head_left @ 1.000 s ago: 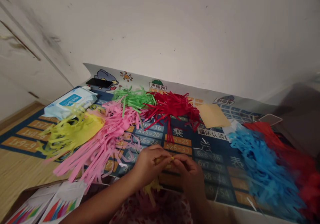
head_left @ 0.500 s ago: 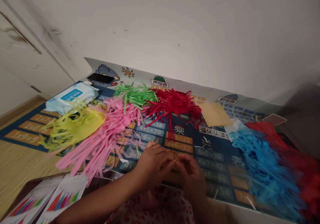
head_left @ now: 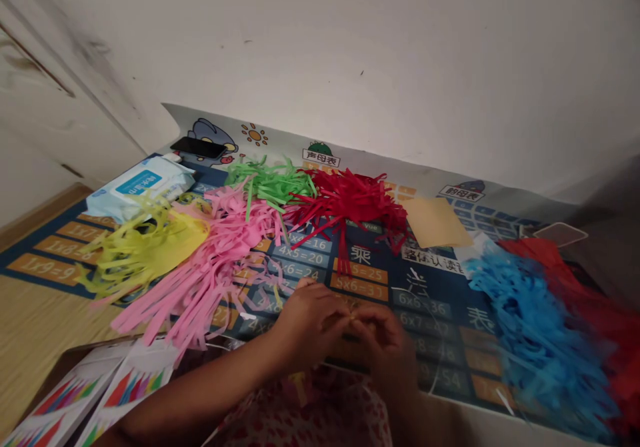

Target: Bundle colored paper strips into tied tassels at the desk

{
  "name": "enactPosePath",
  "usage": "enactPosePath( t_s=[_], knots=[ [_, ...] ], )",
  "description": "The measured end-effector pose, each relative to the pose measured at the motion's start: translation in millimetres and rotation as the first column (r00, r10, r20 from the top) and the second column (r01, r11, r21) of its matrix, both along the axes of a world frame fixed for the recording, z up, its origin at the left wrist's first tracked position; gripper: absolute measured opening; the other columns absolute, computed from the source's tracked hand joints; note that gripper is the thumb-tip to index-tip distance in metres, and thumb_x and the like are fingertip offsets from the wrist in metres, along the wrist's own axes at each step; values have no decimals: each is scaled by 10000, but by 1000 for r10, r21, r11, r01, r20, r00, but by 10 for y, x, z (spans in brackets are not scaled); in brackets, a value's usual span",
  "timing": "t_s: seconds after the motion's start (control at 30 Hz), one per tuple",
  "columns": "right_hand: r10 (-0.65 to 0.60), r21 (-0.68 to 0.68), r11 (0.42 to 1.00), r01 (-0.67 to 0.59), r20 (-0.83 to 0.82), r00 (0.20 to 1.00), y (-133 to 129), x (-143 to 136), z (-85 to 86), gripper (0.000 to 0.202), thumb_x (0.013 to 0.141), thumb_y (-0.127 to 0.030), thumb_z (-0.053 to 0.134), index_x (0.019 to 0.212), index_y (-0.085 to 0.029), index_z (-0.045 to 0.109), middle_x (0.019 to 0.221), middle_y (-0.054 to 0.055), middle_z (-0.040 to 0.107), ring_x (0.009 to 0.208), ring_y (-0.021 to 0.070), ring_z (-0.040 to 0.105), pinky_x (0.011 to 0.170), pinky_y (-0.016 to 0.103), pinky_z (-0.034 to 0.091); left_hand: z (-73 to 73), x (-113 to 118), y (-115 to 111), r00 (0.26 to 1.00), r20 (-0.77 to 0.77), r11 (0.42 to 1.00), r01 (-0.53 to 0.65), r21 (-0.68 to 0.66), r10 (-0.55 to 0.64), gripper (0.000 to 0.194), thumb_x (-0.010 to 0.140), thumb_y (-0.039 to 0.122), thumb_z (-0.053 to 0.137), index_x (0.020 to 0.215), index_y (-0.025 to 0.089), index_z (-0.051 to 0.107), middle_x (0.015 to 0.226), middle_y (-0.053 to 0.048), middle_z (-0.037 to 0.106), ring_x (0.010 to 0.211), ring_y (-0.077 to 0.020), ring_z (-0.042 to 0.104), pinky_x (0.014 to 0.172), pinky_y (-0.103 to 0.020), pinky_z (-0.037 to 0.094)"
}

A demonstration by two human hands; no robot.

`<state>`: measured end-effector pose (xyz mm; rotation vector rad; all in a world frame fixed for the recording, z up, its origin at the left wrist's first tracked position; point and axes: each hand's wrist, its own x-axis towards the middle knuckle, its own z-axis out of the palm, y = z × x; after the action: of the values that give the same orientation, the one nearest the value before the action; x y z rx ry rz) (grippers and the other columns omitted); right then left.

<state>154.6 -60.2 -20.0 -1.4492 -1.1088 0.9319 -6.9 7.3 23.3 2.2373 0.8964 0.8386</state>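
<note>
My left hand [head_left: 313,317] and my right hand [head_left: 380,337] meet fingertip to fingertip over the table's near edge. Both are closed in a pinch on something small and yellowish that I cannot make out. Just left of my hands lies a fringed pink paper bundle [head_left: 215,247], its strips spread towards me. Beyond them sits a red fringed paper bundle [head_left: 357,200], with a green one [head_left: 273,182] beside it. A yellow fringed paper [head_left: 165,247] rests at the left. To the right is a heap of blue paper strips [head_left: 535,320].
A printed chart [head_left: 370,287] covers the table and bends up against the wall. A wipes pack [head_left: 140,187] and a black phone [head_left: 199,147] lie at the back left. A pale orange paper [head_left: 437,222] and red sheets [head_left: 595,314] lie right. Boxes with coloured pictures [head_left: 135,387] stand lower left.
The view has shifted slightly. My hands stay together in the same place, and the fingers of my right hand have curled a little more.
</note>
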Motion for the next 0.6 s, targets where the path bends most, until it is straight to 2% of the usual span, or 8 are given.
enactPosePath(
  t_s=[0.13,0.23,0.4,0.5,0.6],
  knots=[
    [19,15,1000,-20,50,999,8,25,2,128,847,-331,632,867,-205,627,862,32,637,826,181,615,751,280,504,-36,14,-32,999,40,994,-31,-106,35,53,841,216,603,806,188,631,743,-3,671,720,-163,582,719,-291,359],
    [-15,26,1000,13,94,995,23,60,22,137,846,-336,621,875,-202,623,860,35,640,812,182,615,729,277,508,-65,-3,-24,997,54,986,-39,-165,48,34,830,193,591,854,184,614,823,-14,677,782,-168,595,725,-280,382],
    [-7,52,999,-5,218,976,9,60,36,126,832,-315,635,907,-213,638,879,32,651,830,183,611,760,286,498,-99,9,-8,996,81,992,-12,-129,23,96,875,215,547,794,186,590,765,-9,648,745,-160,575,722,-283,382],
    [13,33,999,-20,175,985,8,48,18,133,819,-316,663,903,-214,649,876,35,663,830,185,621,757,284,505,-110,24,-6,995,95,997,11,-79,-4,135,906,240,524,804,187,594,759,-11,649,734,-157,570,720,-288,378],
    [35,10,999,-35,12,999,26,65,4,149,794,-310,700,905,-220,661,855,25,678,795,182,643,718,276,527,-113,13,0,993,115,999,36,-41,-31,168,927,267,503,818,192,605,754,-10,657,732,-156,572,733,-297,380]
  ],
)
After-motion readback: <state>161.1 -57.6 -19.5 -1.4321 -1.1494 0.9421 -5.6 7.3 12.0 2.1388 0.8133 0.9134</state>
